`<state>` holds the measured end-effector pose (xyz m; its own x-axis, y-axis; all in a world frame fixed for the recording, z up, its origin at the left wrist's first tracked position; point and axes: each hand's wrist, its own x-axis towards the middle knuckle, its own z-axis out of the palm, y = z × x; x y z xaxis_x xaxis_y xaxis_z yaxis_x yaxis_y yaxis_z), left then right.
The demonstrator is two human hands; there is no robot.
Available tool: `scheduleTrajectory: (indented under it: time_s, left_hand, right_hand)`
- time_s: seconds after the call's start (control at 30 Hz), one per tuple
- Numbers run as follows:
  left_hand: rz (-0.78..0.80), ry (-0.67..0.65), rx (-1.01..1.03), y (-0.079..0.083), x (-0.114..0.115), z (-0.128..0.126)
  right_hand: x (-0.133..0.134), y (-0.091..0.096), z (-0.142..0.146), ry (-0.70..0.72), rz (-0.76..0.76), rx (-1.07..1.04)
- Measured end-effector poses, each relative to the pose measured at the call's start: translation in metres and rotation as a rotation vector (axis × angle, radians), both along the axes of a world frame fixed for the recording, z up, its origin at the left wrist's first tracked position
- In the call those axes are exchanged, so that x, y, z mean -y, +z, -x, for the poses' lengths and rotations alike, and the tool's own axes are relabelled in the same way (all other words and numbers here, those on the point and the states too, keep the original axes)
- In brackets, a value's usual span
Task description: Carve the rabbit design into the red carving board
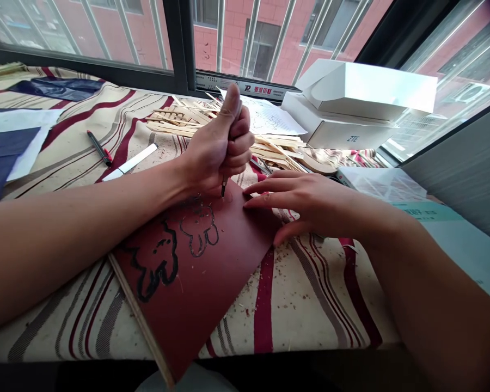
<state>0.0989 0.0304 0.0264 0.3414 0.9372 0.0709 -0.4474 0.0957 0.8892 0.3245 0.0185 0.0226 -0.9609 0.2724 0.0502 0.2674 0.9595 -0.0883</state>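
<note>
My left hand (228, 136) is closed in a fist, thumb up, around a carving tool (223, 188). Its handle is hidden in the fist, and the thin metal tip points down at the face of a reddish-brown wooden board (212, 288). Dark cartoon-like outlines (157, 261) are cut into the board's left part, and a faint one shows near the tool's tip. With fingers spread, my right hand (302, 204) lies at the board's right edge, fingertips touching it. The board lies at a slant, one corner jutting past the table's front edge.
Wood shavings dot the striped tablecloth (265, 305). A black-and-red pen (99, 148) and a white strip-like object (130, 162) lie left. Behind are thin wooden sticks (175, 122), a drawn-on paper (265, 114) and a white box (347, 120). At right is a pale green-and-white package (441, 234).
</note>
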Motion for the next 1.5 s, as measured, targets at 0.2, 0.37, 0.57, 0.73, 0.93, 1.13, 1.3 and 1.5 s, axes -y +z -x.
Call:
scheduleTrajectory:
  time_s: [0.2, 0.37, 0.57, 0.73, 0.93, 1.13, 1.3, 1.5]
  left_hand:
    - [0.049, -0.271, -0.002, 0.005, -0.004, 0.002]
    - [0.035, -0.338, -0.073, 0.006, -0.001, -0.001]
    - [-0.065, 0.22, 0.028, 0.0, 0.012, -0.014]
    - [-0.064, 0.391, 0.037, -0.001, 0.017, -0.019]
    - [0.016, -0.087, -0.026, 0.002, 0.001, -0.003]
    - [0.029, -0.142, 0.002, 0.003, -0.005, 0.007]
    - [-0.05, -0.176, -0.03, 0.007, 0.0, 0.007]
    - [-0.048, -0.202, -0.059, 0.01, 0.003, 0.005]
  right_hand:
    - [0.0, -0.001, 0.0, -0.026, 0.017, -0.007]
    - [0.001, -0.001, 0.0, -0.03, 0.016, -0.005]
    - [0.0, -0.001, 0.001, -0.034, 0.045, -0.006]
    - [-0.001, -0.001, -0.001, -0.015, 0.029, -0.005]
    - [0.0, -0.002, -0.001, -0.03, 0.023, -0.01]
    - [0.001, -0.002, 0.0, -0.073, 0.046, -0.013]
    - [0.002, -0.002, 0.001, -0.105, 0.101, -0.024]
    - [0.005, -0.001, 0.001, -0.117, 0.108, -0.016]
